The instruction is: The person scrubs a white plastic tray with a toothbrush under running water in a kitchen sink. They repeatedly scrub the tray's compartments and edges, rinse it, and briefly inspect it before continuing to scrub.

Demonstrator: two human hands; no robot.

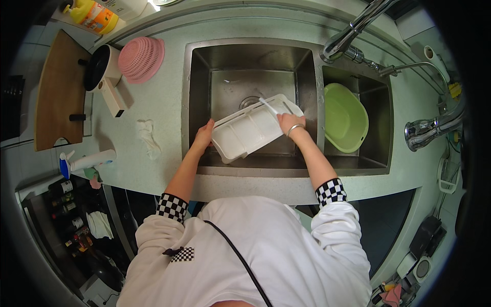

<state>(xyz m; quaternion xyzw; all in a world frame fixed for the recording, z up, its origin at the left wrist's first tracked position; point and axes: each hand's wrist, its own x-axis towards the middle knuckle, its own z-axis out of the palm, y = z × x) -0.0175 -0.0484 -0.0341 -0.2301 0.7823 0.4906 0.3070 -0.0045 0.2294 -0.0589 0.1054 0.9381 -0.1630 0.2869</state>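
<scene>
A white plastic divided tray (247, 130) is tilted over the large stainless steel sink basin (245, 57). My left hand (203, 135) grips its left end. In my right hand (290, 123) is a slim white brush-like tool (268, 105), its head resting by the tray's upper edge; what kind of tool it is cannot be made out fully. That hand also lies against the tray's right end. Part of the round drain (249, 102) shows behind the tray. The smaller basin on the right holds a green plastic tub (345, 117).
A chrome faucet (341, 42) reaches over the basins from the back right. Left on the counter (165, 103) are a pink colander (141, 60), a pan (102, 69), a crumpled white cloth (149, 138), a spray bottle (92, 160) and an upright wooden board (61, 92).
</scene>
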